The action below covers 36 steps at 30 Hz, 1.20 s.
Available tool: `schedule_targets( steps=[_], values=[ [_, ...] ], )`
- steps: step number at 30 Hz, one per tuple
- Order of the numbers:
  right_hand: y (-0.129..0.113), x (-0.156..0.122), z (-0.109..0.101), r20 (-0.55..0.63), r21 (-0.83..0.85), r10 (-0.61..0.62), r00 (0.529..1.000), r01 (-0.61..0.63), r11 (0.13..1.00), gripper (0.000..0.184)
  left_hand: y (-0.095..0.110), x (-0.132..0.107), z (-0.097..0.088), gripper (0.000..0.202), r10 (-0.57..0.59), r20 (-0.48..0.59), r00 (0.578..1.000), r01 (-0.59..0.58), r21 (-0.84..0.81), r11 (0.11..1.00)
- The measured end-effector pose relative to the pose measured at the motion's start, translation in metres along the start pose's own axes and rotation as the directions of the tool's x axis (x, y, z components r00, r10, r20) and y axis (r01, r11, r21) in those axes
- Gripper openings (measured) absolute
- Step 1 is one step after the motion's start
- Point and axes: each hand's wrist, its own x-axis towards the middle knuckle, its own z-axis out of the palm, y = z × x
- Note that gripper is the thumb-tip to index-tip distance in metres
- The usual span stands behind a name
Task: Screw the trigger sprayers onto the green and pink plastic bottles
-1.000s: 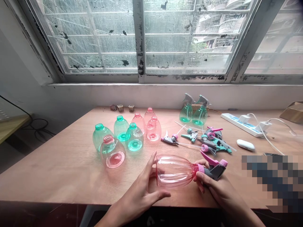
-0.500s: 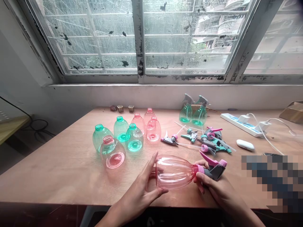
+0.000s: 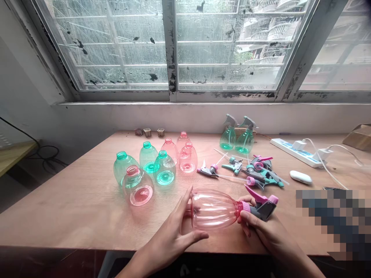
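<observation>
A clear pink spray bottle [image 3: 213,209] lies on its side just above the wooden table [image 3: 72,208], held between both hands. My left hand [image 3: 174,235] cups the bottle's base, thumb under it and fingers up along the rim. My right hand [image 3: 261,227] is closed round the neck and the grey-and-pink trigger head [image 3: 262,204], which sits on the bottle's pink collar.
Several open green and pink bottles [image 3: 153,164] stand at centre left. Two green bottles with spray heads [image 3: 237,137] stand at the back. Loose trigger heads [image 3: 255,170] lie to the right, near a power strip [image 3: 292,152], cables and a white oval device [image 3: 300,177].
The bottle has shifted only slightly in my hands; my left thumb has slid a little along its underside. Everything else on the table is unmoved.
</observation>
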Motion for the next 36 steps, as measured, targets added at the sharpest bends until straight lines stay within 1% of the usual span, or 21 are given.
schedule_targets(
  steps=[3,5,10,13,18,21,25,31,36],
  values=[
    [0.004,0.001,-0.004,0.03,-0.028,-0.006,1.0,0.006,1.0,0.037,-0.002,-0.001,0.002,0.099,0.043,0.004,0.999,-0.042,-0.017,0.999],
    [0.006,0.002,-0.006,0.045,-0.031,-0.008,0.999,0.01,0.999,0.036,-0.004,-0.001,0.002,0.098,0.051,0.012,0.999,-0.051,-0.012,0.999],
    [0.008,0.003,-0.008,0.057,-0.026,-0.013,0.998,0.014,1.0,0.034,-0.005,0.003,0.0,0.107,0.013,0.037,0.999,-0.013,0.017,1.0],
    [0.007,0.002,-0.007,0.066,-0.026,-0.009,0.998,0.011,1.0,0.035,-0.004,0.004,-0.001,0.108,-0.005,0.045,0.999,0.004,0.015,1.0],
    [0.006,0.0,-0.005,0.05,-0.03,-0.005,0.999,0.006,1.0,0.034,-0.002,0.001,-0.002,0.106,-0.015,0.037,0.999,0.013,0.03,0.999],
    [0.006,0.0,-0.005,0.06,-0.028,-0.013,0.998,0.015,1.0,0.033,-0.003,-0.001,-0.002,0.106,0.025,0.019,1.0,-0.026,0.054,0.998],
    [0.004,0.002,-0.004,0.057,-0.042,-0.002,0.998,0.005,0.999,0.034,-0.006,-0.001,-0.002,0.105,0.064,0.027,0.998,-0.066,0.069,0.995],
    [0.002,0.001,-0.001,0.013,-0.005,0.005,1.0,-0.005,1.0,0.039,-0.007,0.0,-0.001,0.104,0.044,0.026,0.999,-0.046,0.103,0.994],
    [-0.003,-0.002,0.002,0.011,-0.011,0.015,1.0,-0.015,1.0,0.038,-0.007,0.0,-0.002,0.104,0.034,0.032,0.999,-0.037,0.125,0.991]
  ],
)
